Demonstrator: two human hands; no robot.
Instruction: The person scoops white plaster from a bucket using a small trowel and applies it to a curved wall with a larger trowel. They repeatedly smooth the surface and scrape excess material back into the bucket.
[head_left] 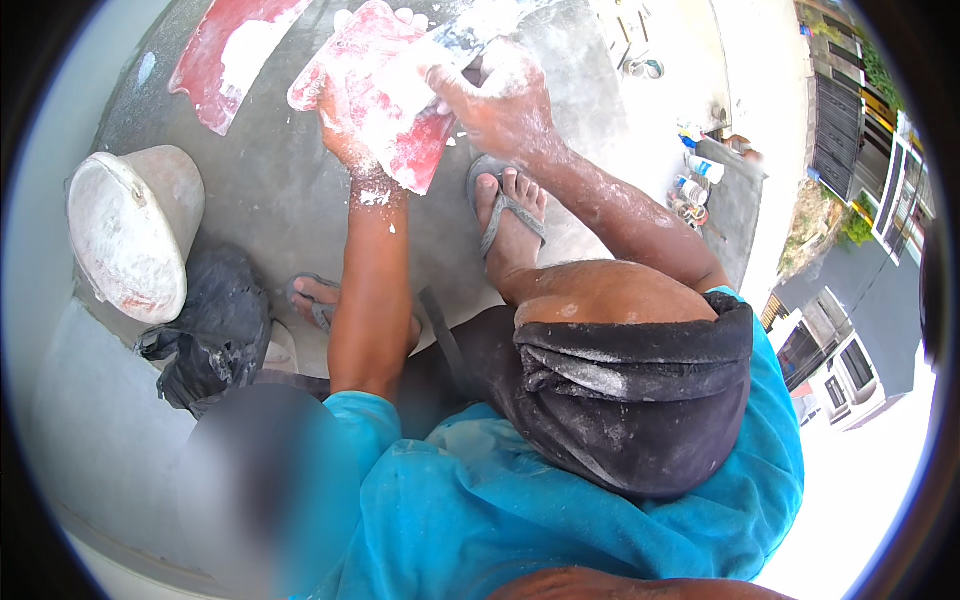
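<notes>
My left hand (348,125) is closed round a flat red plate (425,150), smeared with white putty; fingertips show over its far edge. My right hand (505,100) is closed beside the plate's right side, thumb toward the putty. It grips a scraper with a pale, smeared blade (475,35); its handle is mostly hidden by the fingers. White putty coats both hands and speckles the right forearm. A second red plate (230,65), with a white patch on it, lies on the floor at the far left.
A white bucket (130,230) lies tilted at left, beside a crumpled black plastic bag (215,325). My sandalled feet (512,215) rest on the grey floor, below the hands. Cans and containers (692,190) stand at right. My raised knee (620,292) is near the right forearm.
</notes>
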